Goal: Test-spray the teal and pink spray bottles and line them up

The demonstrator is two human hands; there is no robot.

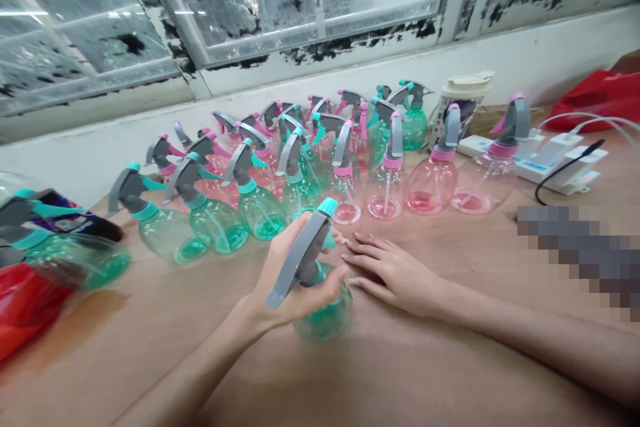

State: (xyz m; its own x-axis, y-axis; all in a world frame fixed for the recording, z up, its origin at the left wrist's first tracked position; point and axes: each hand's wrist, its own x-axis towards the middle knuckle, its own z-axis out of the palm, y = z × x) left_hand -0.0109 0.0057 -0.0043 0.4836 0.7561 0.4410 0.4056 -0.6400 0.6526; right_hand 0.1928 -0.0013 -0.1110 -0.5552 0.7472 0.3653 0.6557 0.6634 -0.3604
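My left hand (287, 280) is wrapped round the neck of a green spray bottle (327, 317) with a grey and teal trigger head. The bottle stands upright on the table, and its head hides some of my fingers. To its right, my right hand (393, 273) lies palm down on the tabletop with its fingers spread. Its fingertips come close to the bottle and my left thumb; whether they touch cannot be told. Behind my hands stand several more spray bottles, among them a green one (263, 213) and a pink one (433, 183).
At the right are a power strip (560, 160) with plugs and cables, a lidded paper cup (457, 103) and a red bag (597, 100). Another green bottle (75, 257), a dark packet (80, 217) and red plastic (30, 307) sit at the left. Windows (310, 0) rise behind the table (440, 360).
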